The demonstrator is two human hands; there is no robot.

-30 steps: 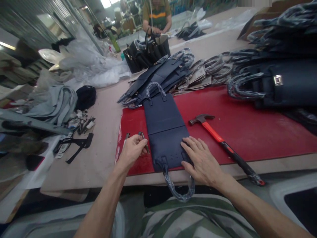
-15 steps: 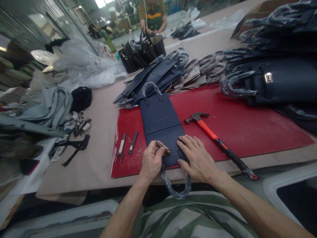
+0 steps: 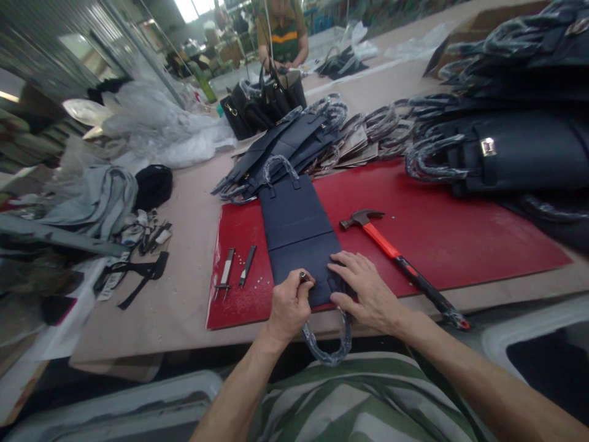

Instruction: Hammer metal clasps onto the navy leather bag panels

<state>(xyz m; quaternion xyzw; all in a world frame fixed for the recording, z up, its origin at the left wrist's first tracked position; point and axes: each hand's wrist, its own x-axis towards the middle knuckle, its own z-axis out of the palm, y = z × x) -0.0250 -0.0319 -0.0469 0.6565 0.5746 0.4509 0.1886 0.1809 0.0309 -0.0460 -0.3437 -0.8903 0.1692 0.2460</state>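
My left hand (image 3: 291, 302) is closed round a small metal punch (image 3: 304, 276), whose round end shows above the fingers; its lower tip is hidden. Beneath lies a flat dark navy leather bag panel (image 3: 299, 221) with plastic-wrapped handles at both ends. The near handle (image 3: 329, 357) hangs over the table's front edge. My right hand (image 3: 361, 285) rests with fingers spread on the panel's near right side, around the base of that handle. A claw hammer (image 3: 386, 245) with a red and black grip lies to the right, touched by neither hand.
The panel lies on a red mat (image 3: 460, 227). Two pronged punches, one wide (image 3: 225, 273) and one narrow (image 3: 247, 266), lie at left. Navy bag pieces (image 3: 285, 144) are piled behind, and wrapped bags (image 3: 529, 147) stand stacked at right. Across the table a person (image 3: 283, 37) works.
My left hand has turned the punch from a slanted hold to nearly upright, moving slightly right over the panel. My right hand has stayed in place on it.
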